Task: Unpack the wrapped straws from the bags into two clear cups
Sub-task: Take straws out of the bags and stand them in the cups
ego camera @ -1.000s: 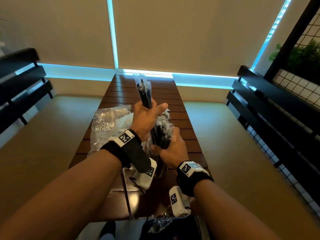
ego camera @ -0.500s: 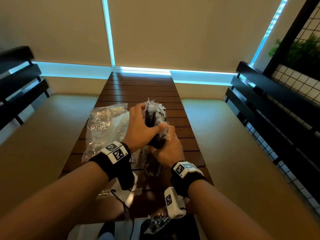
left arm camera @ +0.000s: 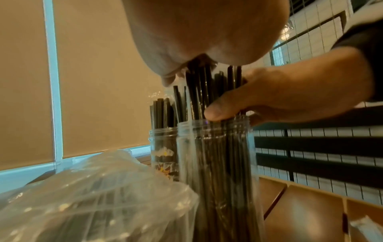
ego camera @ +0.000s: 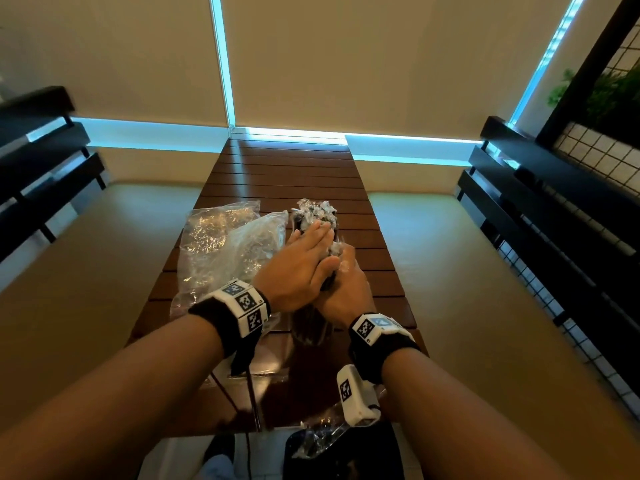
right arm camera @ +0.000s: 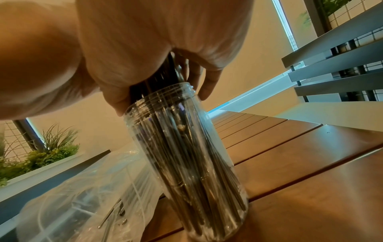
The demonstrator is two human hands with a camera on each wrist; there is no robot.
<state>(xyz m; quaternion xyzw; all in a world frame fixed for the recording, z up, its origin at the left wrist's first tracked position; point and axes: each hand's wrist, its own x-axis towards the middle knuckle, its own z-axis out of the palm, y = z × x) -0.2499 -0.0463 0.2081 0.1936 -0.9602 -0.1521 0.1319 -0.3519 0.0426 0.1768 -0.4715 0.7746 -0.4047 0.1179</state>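
On the slatted wooden table (ego camera: 294, 174) stand two clear cups. The near cup (left arm camera: 215, 155) (right arm camera: 186, 155) is packed with black wrapped straws (left arm camera: 199, 85). My left hand (ego camera: 304, 258) lies flat on the straw tops with its fingers straight, pressing down. My right hand (ego camera: 343, 289) grips the bundle just above the cup rim, thumb (left arm camera: 217, 113) across the straws. Just beyond, the far cup (left arm camera: 163, 147) also holds straws, and their crinkled wrapper tops (ego camera: 317, 213) show past my fingers. A clear bag (ego camera: 228, 244) with straws in it lies to the left.
A flat piece of clear plastic (ego camera: 266, 362) lies near the front of the table. Another crumpled bag (ego camera: 318, 438) sits at the near edge. Cushioned benches (ego camera: 450, 271) with black slatted backs (ego camera: 554, 209) flank the table.
My left hand held a bundle of straws high above the near cup, brought it down into the cup and now lies flat on the tops. The right hand stayed at the rim.
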